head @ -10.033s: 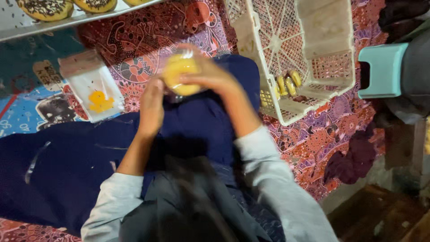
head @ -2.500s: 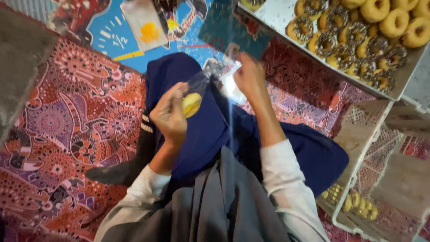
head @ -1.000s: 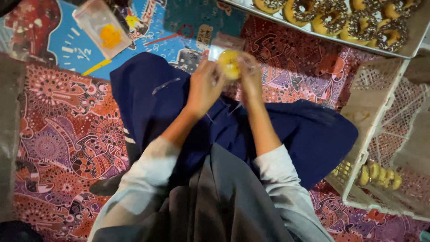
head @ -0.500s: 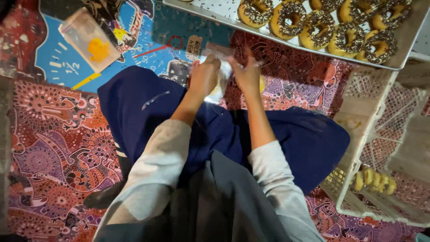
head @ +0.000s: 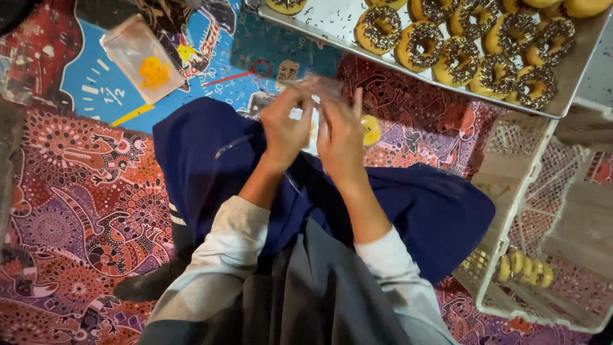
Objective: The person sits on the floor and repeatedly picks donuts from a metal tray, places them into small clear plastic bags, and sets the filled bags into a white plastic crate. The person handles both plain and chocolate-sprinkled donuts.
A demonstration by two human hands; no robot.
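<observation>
The person sits on a patterned mat [head: 76, 211] with a dark blue cloth [head: 204, 166] spread over the lap. Both hands are raised together over the far edge of that cloth. The left hand [head: 285, 128] and the right hand [head: 341, 137] each pinch a clear plastic bag [head: 319, 86] between thumb and fingers [head: 305, 96], so the fingers of both hands are closed on the bag's upper edge. A yellow doughnut [head: 370, 130] shows just past the right hand, partly hidden behind it; whether it sits inside the bag cannot be told.

Beyond the hands, a metal tray [head: 332, 22] lies at the top of the view, carrying rows of sprinkle-topped doughnuts [head: 418, 46]. To the upper left, well apart from the hands, a second clear bag [head: 143, 64] with a yellow print lies flat on the blue part of the mat. On the right stands a white plastic crate [head: 504, 160], and small yellow pieces [head: 527, 267] lie in its lower corner.
</observation>
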